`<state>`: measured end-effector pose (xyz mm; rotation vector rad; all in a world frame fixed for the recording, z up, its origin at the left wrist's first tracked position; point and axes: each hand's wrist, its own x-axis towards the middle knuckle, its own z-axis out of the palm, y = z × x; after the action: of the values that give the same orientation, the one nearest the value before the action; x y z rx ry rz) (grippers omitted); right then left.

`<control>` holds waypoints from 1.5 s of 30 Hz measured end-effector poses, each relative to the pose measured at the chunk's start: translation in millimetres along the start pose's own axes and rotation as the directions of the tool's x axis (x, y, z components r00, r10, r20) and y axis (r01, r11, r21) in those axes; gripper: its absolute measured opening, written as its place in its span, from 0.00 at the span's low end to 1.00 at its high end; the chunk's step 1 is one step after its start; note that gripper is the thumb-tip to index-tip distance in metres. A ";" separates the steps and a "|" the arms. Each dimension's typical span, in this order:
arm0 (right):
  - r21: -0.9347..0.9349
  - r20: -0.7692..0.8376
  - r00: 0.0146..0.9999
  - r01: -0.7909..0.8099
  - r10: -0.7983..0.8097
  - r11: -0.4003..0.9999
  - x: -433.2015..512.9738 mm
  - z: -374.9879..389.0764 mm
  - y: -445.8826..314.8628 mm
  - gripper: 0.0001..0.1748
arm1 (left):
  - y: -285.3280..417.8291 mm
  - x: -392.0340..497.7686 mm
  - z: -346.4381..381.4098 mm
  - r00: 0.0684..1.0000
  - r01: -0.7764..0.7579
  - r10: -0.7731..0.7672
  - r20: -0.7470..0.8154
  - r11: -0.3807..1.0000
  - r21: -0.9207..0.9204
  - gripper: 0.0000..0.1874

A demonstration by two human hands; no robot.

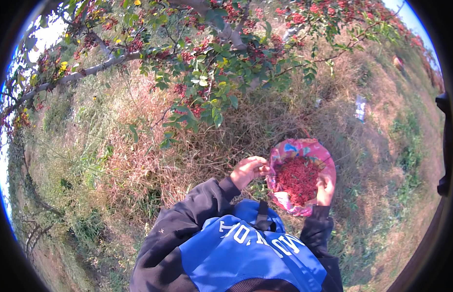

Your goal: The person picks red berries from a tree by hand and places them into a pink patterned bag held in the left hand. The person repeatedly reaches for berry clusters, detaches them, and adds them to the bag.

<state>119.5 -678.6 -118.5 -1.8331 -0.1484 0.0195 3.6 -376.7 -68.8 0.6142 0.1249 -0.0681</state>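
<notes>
A pink patterned cloth-lined container (330, 160) stands before me on the right, well filled with small red berries (297, 179) that look like Sichuan pepper. At its left rim is my left hand (248, 171), thumb and fingers drawn together; whether they pinch the rim or a small thing is unclear. My right hand (324, 189) reaches over the container's right side, its curled fingers at the edge of the berries. What those fingers hold, if anything, is hidden. Above both hands hangs a leafy branch (202, 78) with red berry clusters (191, 106).
A bare grey limb (91, 70) crosses the upper left, and a thicker trunk-like limb (228, 34) comes down at top centre. Dry grass (138, 142) covers the sloping ground. A pale piece of litter (360, 108) lies to the right. A dark twiggy shrub (36, 204) stands at far left.
</notes>
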 end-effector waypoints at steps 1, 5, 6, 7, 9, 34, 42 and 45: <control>0.041 0.043 0.987 -0.155 0.153 0.987 -3.7 6.3 8.6 0.11 | 5.3 -8.5 -11.9 0.994 -0.012 0.023 -0.111 0.995 0.097 0.07; 0.061 0.169 0.984 -0.070 0.059 0.996 -21.2 25.5 39.3 0.10 | 42.1 -54.9 -54.5 0.938 0.223 0.039 -0.344 0.692 0.687 0.10; 0.080 0.178 0.981 -0.097 0.081 0.992 -26.0 29.6 45.6 0.10 | 53.6 -69.1 -61.1 0.921 0.273 0.023 -0.389 0.675 0.686 0.12; 0.078 0.163 0.969 -0.202 0.187 0.976 -28.2 34.0 51.2 0.10 | 64.6 -78.3 -65.3 0.943 0.151 0.132 -0.304 0.646 0.749 0.12; 0.133 0.225 0.944 -0.277 0.243 0.952 -30.2 38.5 59.1 0.09 | 91.8 -93.6 -70.3 0.902 0.211 0.186 -0.390 0.598 0.773 0.13; 0.041 0.131 0.946 -0.304 0.296 0.952 -83.7 82.3 30.1 0.10 | 308.0 62.1 -198.0 0.770 0.472 0.607 -0.198 -0.334 0.816 0.21; -0.133 0.121 0.957 -0.246 0.262 0.960 -93.4 87.9 23.3 0.11 | 330.6 85.6 -262.4 0.749 0.353 0.558 -0.356 0.118 0.928 0.09; -0.075 0.125 0.957 -0.255 0.263 0.964 -92.5 93.1 27.8 0.11 | 339.3 81.1 -276.3 0.679 0.381 0.471 -0.563 0.429 0.819 0.07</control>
<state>21.8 -606.7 -175.9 -1.8988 -0.0013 0.3257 91.4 57.7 -110.3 1.7890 0.9539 0.2189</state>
